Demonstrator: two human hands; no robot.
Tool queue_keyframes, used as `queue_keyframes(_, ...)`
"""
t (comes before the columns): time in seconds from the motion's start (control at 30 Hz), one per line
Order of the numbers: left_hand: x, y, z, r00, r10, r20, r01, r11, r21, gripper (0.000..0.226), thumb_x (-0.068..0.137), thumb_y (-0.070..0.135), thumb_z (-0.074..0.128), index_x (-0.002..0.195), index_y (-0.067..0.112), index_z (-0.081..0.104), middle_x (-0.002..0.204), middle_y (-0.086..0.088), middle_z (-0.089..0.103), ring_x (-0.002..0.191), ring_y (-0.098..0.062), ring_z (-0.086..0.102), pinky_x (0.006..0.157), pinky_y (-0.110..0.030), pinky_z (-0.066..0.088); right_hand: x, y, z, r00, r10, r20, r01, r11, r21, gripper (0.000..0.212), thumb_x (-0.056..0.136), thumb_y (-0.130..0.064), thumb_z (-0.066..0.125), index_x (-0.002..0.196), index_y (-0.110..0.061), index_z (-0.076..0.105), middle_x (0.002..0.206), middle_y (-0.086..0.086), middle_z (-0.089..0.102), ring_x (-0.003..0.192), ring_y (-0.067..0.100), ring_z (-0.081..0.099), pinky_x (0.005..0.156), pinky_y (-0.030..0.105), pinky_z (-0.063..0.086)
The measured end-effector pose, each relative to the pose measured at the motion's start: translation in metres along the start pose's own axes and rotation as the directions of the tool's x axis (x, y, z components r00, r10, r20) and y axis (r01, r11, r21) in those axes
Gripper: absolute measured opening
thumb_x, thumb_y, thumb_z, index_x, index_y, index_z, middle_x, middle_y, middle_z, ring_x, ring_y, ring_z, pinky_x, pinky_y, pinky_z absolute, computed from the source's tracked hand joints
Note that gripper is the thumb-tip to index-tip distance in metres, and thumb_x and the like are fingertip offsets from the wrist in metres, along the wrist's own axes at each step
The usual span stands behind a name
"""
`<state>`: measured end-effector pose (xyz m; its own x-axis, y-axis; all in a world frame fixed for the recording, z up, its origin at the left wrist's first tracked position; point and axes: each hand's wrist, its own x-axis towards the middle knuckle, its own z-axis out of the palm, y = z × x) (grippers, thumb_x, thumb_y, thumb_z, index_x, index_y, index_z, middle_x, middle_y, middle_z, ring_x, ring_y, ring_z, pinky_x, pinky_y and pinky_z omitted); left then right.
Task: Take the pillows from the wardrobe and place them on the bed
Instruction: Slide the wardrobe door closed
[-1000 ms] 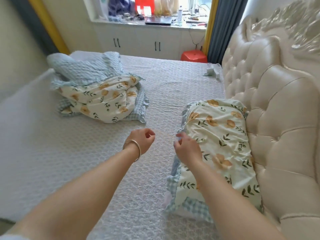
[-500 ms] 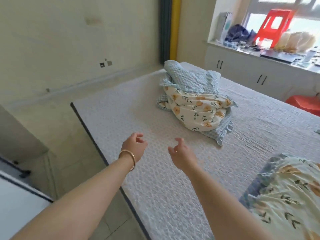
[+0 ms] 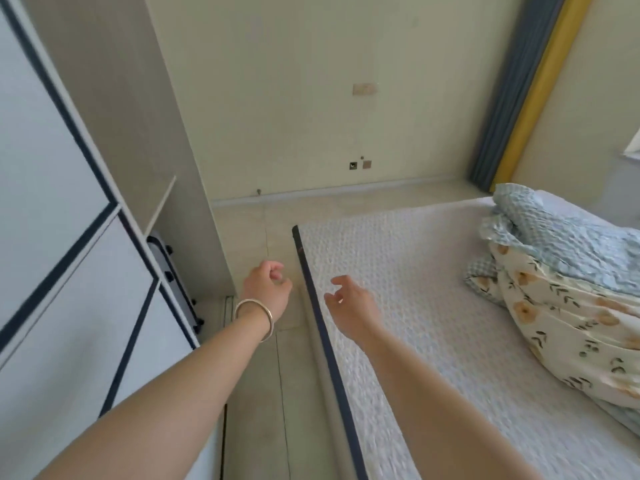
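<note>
one view only, and the right edge cuts off the bedding [image 3: 568, 292] pile on the bed [image 3: 398, 306]: floral cream cloth under a blue checked layer. can't tell if that heap is a pillow, a quilt or both, so no pillow count from here. bed runs out of frame at right and bottom; only its near-left corner and dark edge strip show

wardrobe [image 3: 69, 237] at left is cropped too, top and left side out of view. panels are white with dark trim, motion-blurred. behind the front panel edge a dark-framed thing with small black knobs sits in the gap, too narrow a slice to identify. wardrobe inside not visible, so no pillows seen there

hands: two, both bare, both holding nothing
- left hand [image 3: 266, 294] over the floor strip between wardrobe and bed, fingers curled in loosely, not a tight fist. one bangle [image 3: 254, 318] on that wrist
- right hand [image 3: 353, 311] above the bed's near edge, fingers loosely spread and bent, palm side hidden

wall behind: two small sockets [image 3: 360, 165] low down, one pale plate higher up. one curtain [image 3: 519, 88], grey and yellow bands, top cropped
</note>
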<state>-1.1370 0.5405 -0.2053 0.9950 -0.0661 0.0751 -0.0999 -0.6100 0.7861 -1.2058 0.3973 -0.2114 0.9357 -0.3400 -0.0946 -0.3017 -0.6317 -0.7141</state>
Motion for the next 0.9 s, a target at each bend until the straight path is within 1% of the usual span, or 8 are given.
queue_keyframes(0.13, 0.038, -0.014, -0.026, 0.996, -0.037, -0.076, 0.038, 0.999, 0.009, 0.024, 0.086, 0.021, 0.055, 0.11, 0.022, 0.055, 0.106, 0.003, 0.061, 0.091, -0.018, 0.058, 0.082, -0.035, 0.05, 0.041, -0.042, 0.022, 0.996, -0.078, 0.046, 0.079, 0.997, -0.024, 0.039, 0.094, -0.028, 0.042, 0.132, -0.022, 0.044, 0.126, 0.003, 0.059, 0.11, 0.023, 0.057, 0.091, 0.041, 0.048)
queue_keyframes(0.27, 0.069, -0.024, -0.044, 0.987, -0.045, -0.154, 0.047, 0.999, 0.009, 0.026, 0.088, 0.02, 0.055, 0.114, 0.02, 0.054, 0.107, 0.004, 0.058, 0.089, -0.014, 0.056, 0.078, -0.028, 0.045, 0.085, -0.08, 0.044, 0.977, -0.187, 0.105, 0.189, 0.982, -0.012, 0.032, 0.092, -0.026, 0.043, 0.121, -0.02, 0.056, 0.116, 0.004, 0.065, 0.102, 0.023, 0.061, 0.084, 0.037, 0.051)
queue_keyframes(0.37, 0.092, -0.033, -0.059, 0.971, -0.072, -0.226, 0.073, 0.997, -0.006, 0.029, 0.088, 0.019, 0.056, 0.117, 0.021, 0.054, 0.11, 0.004, 0.058, 0.091, -0.013, 0.056, 0.079, -0.029, 0.046, 0.12, -0.109, 0.064, 0.943, -0.291, 0.164, 0.295, 0.955, -0.002, 0.029, 0.093, -0.027, 0.044, 0.114, -0.019, 0.061, 0.111, 0.004, 0.067, 0.099, 0.023, 0.062, 0.075, 0.03, 0.048)
queue_keyframes(0.53, 0.127, -0.039, -0.091, 0.924, -0.13, -0.36, 0.148, 0.989, 0.022, 0.031, 0.088, 0.02, 0.056, 0.117, 0.028, 0.052, 0.114, 0.009, 0.055, 0.084, -0.008, 0.057, 0.076, -0.03, 0.048, 0.169, -0.161, 0.087, 0.856, -0.451, 0.252, 0.448, 0.891, 0.073, 0.029, 0.093, -0.031, 0.044, 0.109, -0.019, 0.065, 0.102, 0.003, 0.069, 0.09, 0.021, 0.063, 0.075, 0.033, 0.053)
queue_keyframes(0.63, 0.139, -0.038, -0.11, 0.882, -0.148, -0.448, 0.177, 0.984, 0.023, 0.032, 0.088, 0.021, 0.056, 0.118, 0.029, 0.051, 0.114, 0.011, 0.053, 0.086, -0.008, 0.057, 0.081, -0.035, 0.051, 0.19, -0.195, 0.093, 0.808, -0.546, 0.224, 0.52, 0.838, 0.167, 0.024, 0.094, -0.027, 0.044, 0.103, -0.019, 0.065, 0.085, -0.001, 0.065, 0.072, 0.017, 0.058, 0.057, 0.026, 0.044)
queue_keyframes(0.67, 0.141, -0.038, -0.114, 0.87, -0.145, -0.471, 0.177, 0.984, 0.024, 0.032, 0.088, 0.021, 0.056, 0.118, 0.029, 0.051, 0.114, 0.011, 0.053, 0.087, -0.009, 0.057, 0.083, -0.036, 0.051, 0.195, -0.206, 0.095, 0.797, -0.567, 0.207, 0.529, 0.822, 0.21, 0.023, 0.094, -0.025, 0.044, 0.101, -0.019, 0.065, 0.081, -0.002, 0.064, 0.068, 0.016, 0.056, 0.056, 0.026, 0.043)
queue_keyframes(0.8, 0.146, -0.041, -0.125, 0.862, -0.111, -0.494, 0.193, 0.974, 0.117, 0.03, 0.089, 0.024, 0.054, 0.118, 0.027, 0.05, 0.122, 0.008, 0.051, 0.093, -0.014, 0.058, 0.082, -0.034, 0.051, 0.21, -0.239, 0.109, 0.771, -0.619, 0.152, 0.546, 0.765, 0.341, 0.023, 0.093, -0.021, 0.044, 0.098, -0.017, 0.066, 0.075, -0.002, 0.065, 0.059, 0.014, 0.054, 0.058, 0.03, 0.047)
queue_keyframes(0.9, 0.155, -0.042, -0.137, 0.844, -0.065, -0.533, 0.2, 0.96, 0.198, 0.029, 0.088, 0.027, 0.053, 0.117, 0.028, 0.049, 0.123, 0.008, 0.051, 0.093, -0.015, 0.059, 0.077, -0.034, 0.052, 0.22, -0.26, 0.119, 0.742, -0.645, 0.183, 0.534, 0.734, 0.421, 0.021, 0.09, -0.025, 0.049, 0.099, -0.018, 0.066, 0.08, -0.004, 0.066, 0.072, 0.013, 0.061, 0.064, 0.025, 0.048)
